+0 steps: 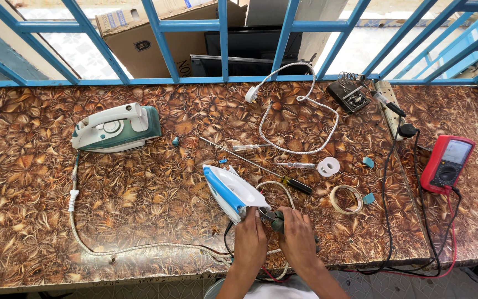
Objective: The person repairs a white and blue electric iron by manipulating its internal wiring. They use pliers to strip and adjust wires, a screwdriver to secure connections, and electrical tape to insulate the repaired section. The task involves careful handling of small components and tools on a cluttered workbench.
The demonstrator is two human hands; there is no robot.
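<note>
1. The blue and white iron (232, 191) lies on the patterned table (139, 205) at about 6 o'clock, near the front edge, its nose pointing toward 11 o'clock.
2. The left hand (250, 241) comes up from 6 o'clock, wrist straight, fingers curled against the iron's rear end, steadying it.
3. The right hand (297, 238) sits just beside it at 3 o'clock of the left, closed around the dark handles of pliers (272, 217), whose tip meets the iron's rear (the exact contact is too small to tell).
4. A green and white iron (116, 128) rests at 10 o'clock, well apart.
5. A red meter (447, 163) lies at 3 o'clock.
6. A white cord (300, 105) loops at 12 o'clock, with screwdrivers (283, 180) between it and the hands.
</note>
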